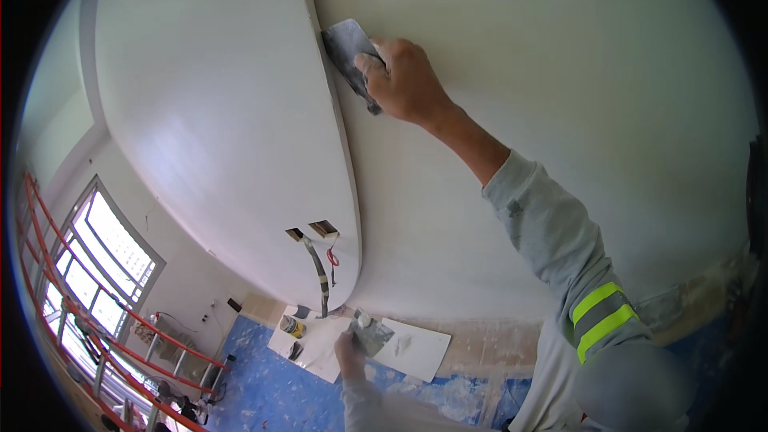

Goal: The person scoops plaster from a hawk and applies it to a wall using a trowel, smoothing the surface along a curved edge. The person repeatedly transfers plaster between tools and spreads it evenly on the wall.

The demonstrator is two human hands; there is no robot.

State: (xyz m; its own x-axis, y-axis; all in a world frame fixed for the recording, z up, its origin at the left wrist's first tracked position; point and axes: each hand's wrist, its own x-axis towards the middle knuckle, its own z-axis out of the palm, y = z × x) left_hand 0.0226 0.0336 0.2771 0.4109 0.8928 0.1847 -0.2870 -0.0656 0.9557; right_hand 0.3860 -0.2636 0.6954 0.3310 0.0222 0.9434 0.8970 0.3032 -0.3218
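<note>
My right hand [404, 80] grips a wide metal putty knife [350, 46], thumb on the blade. The blade's edge meets the side of a raised white panel [224, 96], where it joins the pale wall [560, 112]. Lower down, my left hand [349, 355] is closed on a grey flat scraper [374, 339] with a lump of white putty [364, 320] on it. Its fingers are partly hidden behind the scraper.
Two square cutouts in the panel let out a taped dark cable [318, 276] and a red wire [333, 258]. Below lie white boards [420, 348], a can [293, 326] and blue floor covering [272, 384]. An orange-railed ladder [120, 344] stands left, by a window [104, 248].
</note>
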